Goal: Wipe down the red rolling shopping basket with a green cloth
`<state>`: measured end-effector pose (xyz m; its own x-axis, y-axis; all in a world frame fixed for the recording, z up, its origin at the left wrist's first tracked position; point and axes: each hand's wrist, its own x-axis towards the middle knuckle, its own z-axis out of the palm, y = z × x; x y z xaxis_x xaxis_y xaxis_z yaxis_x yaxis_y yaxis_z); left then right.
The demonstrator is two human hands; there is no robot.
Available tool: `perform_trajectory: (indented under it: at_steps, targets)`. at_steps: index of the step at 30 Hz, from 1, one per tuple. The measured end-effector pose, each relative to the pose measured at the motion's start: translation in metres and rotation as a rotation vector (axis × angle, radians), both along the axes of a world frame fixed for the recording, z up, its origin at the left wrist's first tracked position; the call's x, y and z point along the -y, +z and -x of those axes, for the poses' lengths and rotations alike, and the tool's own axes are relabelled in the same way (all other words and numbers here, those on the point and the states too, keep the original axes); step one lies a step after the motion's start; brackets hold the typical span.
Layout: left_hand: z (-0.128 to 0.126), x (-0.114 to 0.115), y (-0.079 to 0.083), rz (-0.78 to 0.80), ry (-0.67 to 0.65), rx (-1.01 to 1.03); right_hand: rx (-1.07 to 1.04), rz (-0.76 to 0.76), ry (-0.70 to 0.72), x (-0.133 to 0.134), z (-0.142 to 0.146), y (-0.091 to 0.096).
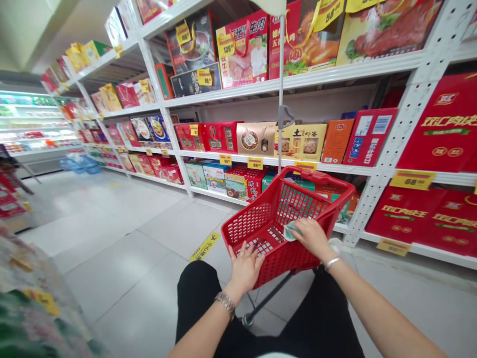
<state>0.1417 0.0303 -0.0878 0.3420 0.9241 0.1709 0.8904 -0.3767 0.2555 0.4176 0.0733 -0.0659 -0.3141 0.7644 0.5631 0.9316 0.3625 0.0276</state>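
Observation:
In front of me stands a red plastic shopping cart (pixel 249 221) with a perforated basket, on a grey wheeled frame. My left hand (pixel 246 266) rests on the basket's near left rim, its fingers spread and holding nothing. A pale green cloth (pixel 292 230) is pinched in my right hand (pixel 312 238), pressed against the near rim on the right side. The palm and part of the cloth are hidden under the fingers. A thin pale pole (pixel 281 89) with a grey clip rises behind the cart's handle.
White metal shelves (pixel 316 69) full of boxed foods with yellow price tags run along the far side and right. Large red boxes (pixel 410 219) fill the right bays. A yellow floor sticker (pixel 204 247) lies left of the cart. At far left are refrigerated cases (pixel 33 124).

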Motion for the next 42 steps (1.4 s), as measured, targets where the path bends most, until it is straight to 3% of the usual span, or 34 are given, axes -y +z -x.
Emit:
perform_trajectory:
  at_steps: [4,7,10,17,21,24,30,33,37,42]
  targets:
    - [-0.018,0.012,-0.004,0.012,-0.037,0.029,0.030,-0.037,-0.144,-0.025,-0.059,0.015]
    - [-0.029,0.016,-0.008,0.016,-0.037,0.058,-0.002,-0.047,-0.205,-0.028,-0.066,0.014]
    - [-0.032,0.018,-0.010,-0.010,-0.041,0.082,-0.074,-0.071,-0.173,-0.012,-0.041,0.001]
    - [-0.013,0.017,-0.011,-0.065,-0.065,0.068,-0.304,-0.034,-0.011,0.042,0.061,-0.027]
    - [0.002,0.018,-0.015,-0.081,-0.096,0.072,-0.302,-0.019,0.058,0.049,0.078,-0.025]
    - [0.009,0.019,-0.019,-0.083,-0.102,0.081,-0.169,-0.036,0.021,0.038,0.052,-0.014]
    - [0.008,0.021,-0.021,-0.101,-0.094,0.089,0.050,-0.113,-0.291,-0.003,-0.043,0.022]
    - [0.007,0.020,-0.019,-0.107,-0.099,0.103,0.064,-0.127,-0.310,-0.011,-0.060,0.026]
    - [0.010,0.012,-0.013,-0.078,-0.098,0.099,-0.017,-0.167,-0.263,-0.001,-0.032,0.010]
    - [0.020,-0.004,-0.005,-0.041,-0.082,0.094,-0.162,-0.142,-0.161,0.024,0.054,-0.016]
